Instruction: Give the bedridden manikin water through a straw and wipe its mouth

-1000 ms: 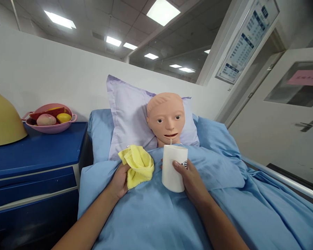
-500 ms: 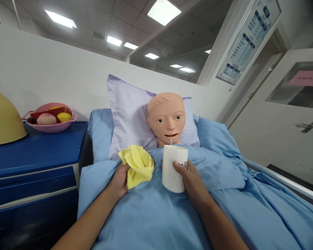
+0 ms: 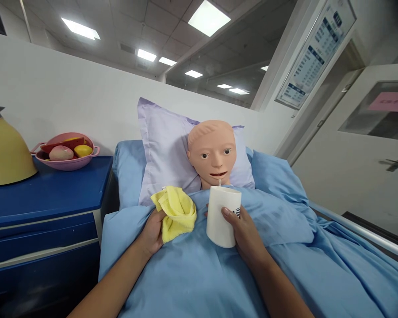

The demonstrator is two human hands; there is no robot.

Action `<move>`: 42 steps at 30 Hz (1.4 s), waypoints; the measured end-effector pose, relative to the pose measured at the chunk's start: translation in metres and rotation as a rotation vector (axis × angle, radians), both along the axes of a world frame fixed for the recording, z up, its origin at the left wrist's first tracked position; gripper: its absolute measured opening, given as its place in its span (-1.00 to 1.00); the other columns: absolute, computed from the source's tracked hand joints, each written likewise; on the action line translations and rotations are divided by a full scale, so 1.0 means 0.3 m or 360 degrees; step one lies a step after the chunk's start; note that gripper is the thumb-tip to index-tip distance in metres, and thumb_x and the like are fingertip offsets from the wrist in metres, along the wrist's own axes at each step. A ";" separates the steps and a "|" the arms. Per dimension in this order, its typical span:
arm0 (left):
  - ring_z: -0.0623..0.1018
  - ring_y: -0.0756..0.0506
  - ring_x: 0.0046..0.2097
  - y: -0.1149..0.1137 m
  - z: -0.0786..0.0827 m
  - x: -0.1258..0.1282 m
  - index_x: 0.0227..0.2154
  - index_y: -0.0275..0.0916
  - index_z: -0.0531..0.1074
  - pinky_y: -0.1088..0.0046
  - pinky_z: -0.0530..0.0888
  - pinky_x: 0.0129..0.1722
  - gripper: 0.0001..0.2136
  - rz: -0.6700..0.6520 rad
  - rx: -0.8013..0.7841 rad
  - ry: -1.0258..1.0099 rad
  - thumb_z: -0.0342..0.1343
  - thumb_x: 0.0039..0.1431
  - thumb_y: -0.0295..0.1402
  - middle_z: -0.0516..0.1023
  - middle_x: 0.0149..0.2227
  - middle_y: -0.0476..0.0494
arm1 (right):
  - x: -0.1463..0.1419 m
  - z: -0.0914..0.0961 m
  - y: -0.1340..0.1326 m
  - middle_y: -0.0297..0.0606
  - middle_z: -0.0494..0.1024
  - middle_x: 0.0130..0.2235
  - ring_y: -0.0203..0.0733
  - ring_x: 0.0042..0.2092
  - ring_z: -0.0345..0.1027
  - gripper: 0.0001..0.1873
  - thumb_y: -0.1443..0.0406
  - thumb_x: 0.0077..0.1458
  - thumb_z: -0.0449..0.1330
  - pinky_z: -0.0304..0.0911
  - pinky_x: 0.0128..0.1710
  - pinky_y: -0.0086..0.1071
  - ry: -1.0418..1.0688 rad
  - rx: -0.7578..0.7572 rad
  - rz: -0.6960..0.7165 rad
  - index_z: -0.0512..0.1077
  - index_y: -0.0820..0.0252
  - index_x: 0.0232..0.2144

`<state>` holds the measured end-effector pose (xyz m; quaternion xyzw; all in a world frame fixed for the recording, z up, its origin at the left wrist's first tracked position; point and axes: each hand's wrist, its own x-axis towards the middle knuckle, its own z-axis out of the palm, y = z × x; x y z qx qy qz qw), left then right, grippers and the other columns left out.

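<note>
My right hand (image 3: 248,232) is wrapped round a white mug (image 3: 220,221) with a dark printed mark, held above the blanket. A thin pale straw (image 3: 220,181) sticks up over the mug's rim, its upper end just below the lips of a manikin's head (image 3: 212,150). The mouth is slightly parted. A folded yellow towel (image 3: 177,216) is gripped in my left hand (image 3: 153,232), to the left of the mug. Behind the head stands a lilac pillow (image 3: 166,154); a blue blanket (image 3: 199,278) covers the body up to the neck.
On the left, a blue bedside cabinet (image 3: 69,190) carries a pink basket of fruit (image 3: 68,164) and a yellow thermos jug (image 3: 6,154). A pale bed rail (image 3: 358,232) runs along the right side. Further right is a white door (image 3: 368,168).
The mug has tilted slightly and shifted a touch to the right, and the straw's tip with it. The left hand and towel stay almost the same. My view has moved slightly.
</note>
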<state>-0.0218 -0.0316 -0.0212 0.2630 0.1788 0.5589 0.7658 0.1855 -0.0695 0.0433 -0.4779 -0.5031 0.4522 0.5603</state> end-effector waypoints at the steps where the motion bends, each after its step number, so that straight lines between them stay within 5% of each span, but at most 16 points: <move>1: 0.60 -0.19 -0.12 0.001 -0.002 -0.001 0.01 -0.28 0.42 0.30 0.52 -0.04 -0.63 -0.0002 0.0002 0.0000 0.18 0.11 -0.41 0.60 -0.10 -0.24 | 0.001 -0.003 0.002 -0.11 0.59 -0.21 -0.03 -0.25 0.48 -0.40 -0.02 -0.07 0.32 0.38 -0.29 -0.25 0.0002 0.0008 -0.0004 0.39 0.16 -0.04; 42: 0.61 -0.19 -0.15 0.000 -0.001 0.001 -0.01 -0.28 0.43 0.31 0.53 -0.07 -0.64 -0.0003 -0.0005 0.0023 0.19 0.09 -0.42 0.61 -0.14 -0.23 | 0.001 0.012 -0.009 -0.13 0.57 -0.15 0.02 -0.19 0.47 -0.42 0.00 -0.06 0.32 0.38 -0.33 -0.27 -0.0196 -0.0005 0.0085 0.39 0.15 -0.04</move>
